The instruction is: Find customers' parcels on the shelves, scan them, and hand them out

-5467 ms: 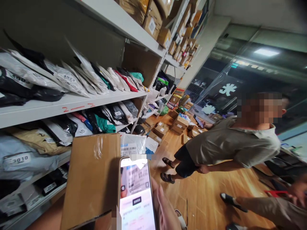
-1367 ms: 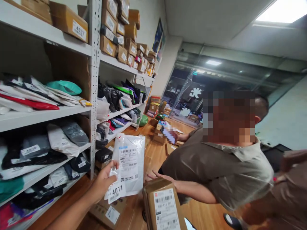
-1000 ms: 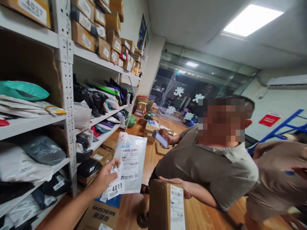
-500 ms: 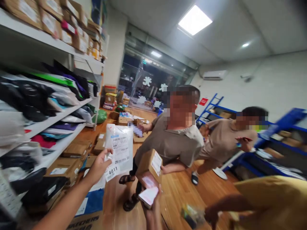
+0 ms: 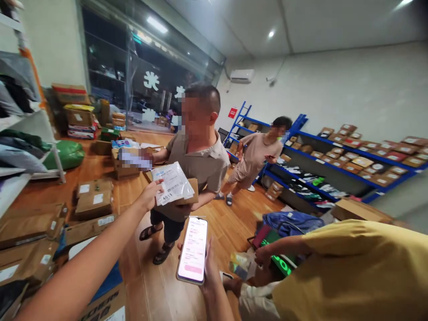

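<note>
At arm's length, my left hand [image 5: 152, 195] is closed on the edge of a flat white mailer parcel [image 5: 175, 182] with a printed label and the number 4011. The parcel overlaps a brown cardboard box [image 5: 193, 191], held against the body of a person in a grey-brown polo shirt [image 5: 209, 154]; whether the two touch I cannot tell. Lower down, my right hand [image 5: 210, 267] grips a smartphone [image 5: 193, 247], its bright screen facing me with pinkish lines of text.
Cardboard parcels [image 5: 93, 198] lie on the floor at left, near a green sack [image 5: 65, 154]. A person in yellow [image 5: 347, 267] bends at the lower right. Another person [image 5: 256, 154] stands by blue shelves [image 5: 334, 176] of boxes and bagged parcels.
My view has swung right. The mailer parcel has gone from upright to tilted flatter, over the other person's box. The phone now shows its screen fully, apart from that box.
</note>
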The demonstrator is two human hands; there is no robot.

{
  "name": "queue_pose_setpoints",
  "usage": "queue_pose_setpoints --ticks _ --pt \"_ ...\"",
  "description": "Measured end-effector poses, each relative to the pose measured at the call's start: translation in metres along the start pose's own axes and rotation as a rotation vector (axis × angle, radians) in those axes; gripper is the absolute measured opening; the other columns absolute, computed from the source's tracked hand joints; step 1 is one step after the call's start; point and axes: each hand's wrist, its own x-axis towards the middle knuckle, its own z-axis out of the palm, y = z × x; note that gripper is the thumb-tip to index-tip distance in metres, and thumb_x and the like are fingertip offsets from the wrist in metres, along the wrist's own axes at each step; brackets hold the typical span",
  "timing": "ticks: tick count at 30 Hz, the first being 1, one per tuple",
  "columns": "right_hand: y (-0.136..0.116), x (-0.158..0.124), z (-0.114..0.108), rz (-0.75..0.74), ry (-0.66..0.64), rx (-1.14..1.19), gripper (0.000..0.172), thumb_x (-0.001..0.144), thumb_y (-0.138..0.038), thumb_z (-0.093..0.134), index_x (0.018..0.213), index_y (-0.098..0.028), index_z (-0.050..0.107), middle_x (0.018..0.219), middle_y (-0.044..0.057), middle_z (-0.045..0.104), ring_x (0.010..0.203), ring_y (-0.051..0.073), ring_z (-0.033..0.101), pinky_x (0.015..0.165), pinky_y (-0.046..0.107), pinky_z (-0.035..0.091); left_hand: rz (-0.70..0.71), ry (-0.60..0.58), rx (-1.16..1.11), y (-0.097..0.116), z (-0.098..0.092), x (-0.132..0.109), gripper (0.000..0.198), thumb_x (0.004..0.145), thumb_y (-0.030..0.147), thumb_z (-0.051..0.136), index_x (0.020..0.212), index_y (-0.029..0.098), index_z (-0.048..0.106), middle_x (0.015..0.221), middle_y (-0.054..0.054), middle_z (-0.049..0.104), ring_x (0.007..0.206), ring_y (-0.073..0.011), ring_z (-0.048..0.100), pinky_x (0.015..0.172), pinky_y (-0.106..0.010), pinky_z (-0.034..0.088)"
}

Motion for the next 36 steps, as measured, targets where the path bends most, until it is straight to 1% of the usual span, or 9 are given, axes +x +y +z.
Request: queue_pose_setpoints --ticks 3,7,11,18,20,25,29,32,36 --pt "-0.006 -0.009 0.001 0.042 -0.029 0.086 0.068 0.065 -0.071 0.058 0.101 -0.013 0.064 0.082 0.011 0.074 0.075 0.024 0.069 0.074 0.038 0.052 -0.015 -0.036 -0.005 0.001 0.016 0.012 0.043 0.050 -0.007 0.046 0.087 0.015 0.052 0.075 -0.005 0.064 0.057 -0.0172 0.063 0.050 -0.027 0.052" --pt "-0.013 -0.019 0.004 0.055 -0.055 0.152 0.058 0.067 -0.064 0.062 0.097 -0.013 0.065 0.086 0.010 0.074 0.075 0.023 0.068 0.074 0.036 0.052 0.035 -0.023 -0.011 0.008 0.028 0.028 0.043 0.057 -0.007 0.047 0.093 0.016 0.053 0.076 -0.003 0.064 0.053 -0.0129 0.061 0.048 -0.021 0.050" --pt "-0.009 -0.016 0.006 0.109 0.113 0.148 0.052 0.060 -0.058 0.071 0.087 -0.014 0.065 0.074 0.005 0.072 0.067 0.022 0.066 0.071 0.037 0.052 0.048 -0.002 0.032 0.018 0.028 0.035 0.042 0.055 -0.009 0.045 0.090 0.013 0.056 0.069 -0.002 0.063 0.049 -0.0122 0.058 0.045 -0.019 0.047" --pt "0.015 0.000 0.008 0.063 0.233 0.042 0.050 0.064 -0.062 0.067 0.082 -0.015 0.064 0.065 0.001 0.067 0.059 0.016 0.060 0.060 0.028 0.047 0.023 0.009 0.088 0.029 0.022 0.034 0.046 0.060 -0.011 0.039 0.096 0.012 0.057 0.063 -0.001 0.062 0.047 -0.0129 0.056 0.043 -0.020 0.045" --pt "0.015 0.000 0.012 0.092 0.177 0.043 0.055 0.067 -0.064 0.063 0.089 -0.014 0.065 0.070 0.003 0.070 0.061 0.015 0.061 0.060 0.026 0.047 -0.007 0.005 0.102 0.031 0.022 0.035 0.044 0.067 -0.010 0.040 0.101 0.012 0.055 0.066 -0.001 0.063 0.046 -0.0122 0.056 0.041 -0.019 0.043" --pt "0.009 -0.003 0.028 0.161 -0.130 0.096 0.060 0.076 -0.066 0.048 0.102 -0.014 0.065 0.077 0.005 0.072 0.071 0.018 0.064 0.069 0.029 0.049 -0.067 -0.024 0.111 0.035 0.023 0.041 0.022 0.086 0.009 0.047 0.107 0.013 0.053 0.073 0.001 0.060 0.047 -0.0072 0.051 0.040 -0.018 0.039" --pt "0.019 0.005 0.038 0.184 -0.199 0.159 0.055 0.075 -0.062 0.054 0.100 -0.015 0.067 0.081 0.003 0.072 0.074 0.017 0.064 0.072 0.027 0.047 -0.029 -0.021 0.089 0.042 0.022 0.047 0.018 0.089 0.018 0.049 0.106 0.013 0.054 0.076 0.001 0.058 0.053 -0.0073 0.052 0.045 -0.019 0.043" --pt "0.027 0.016 0.044 0.216 -0.239 0.194 0.052 0.072 -0.061 0.059 0.098 -0.016 0.068 0.090 0.005 0.073 0.085 0.021 0.065 0.080 0.031 0.048 0.058 -0.004 0.074 0.044 0.008 0.050 0.019 0.088 0.017 0.051 0.107 0.014 0.053 0.079 0.000 0.059 0.059 -0.0087 0.055 0.051 -0.021 0.048" --pt "0.021 0.037 0.054 0.292 -0.276 0.131 0.061 0.056 -0.065 0.069 0.094 -0.017 0.069 0.092 0.007 0.074 0.093 0.027 0.065 0.088 0.039 0.048 0.183 0.158 0.102 0.019 -0.045 0.038 0.021 0.090 0.027 0.050 0.106 0.014 0.054 0.085 -0.001 0.060 0.065 -0.0104 0.057 0.053 -0.023 0.048"
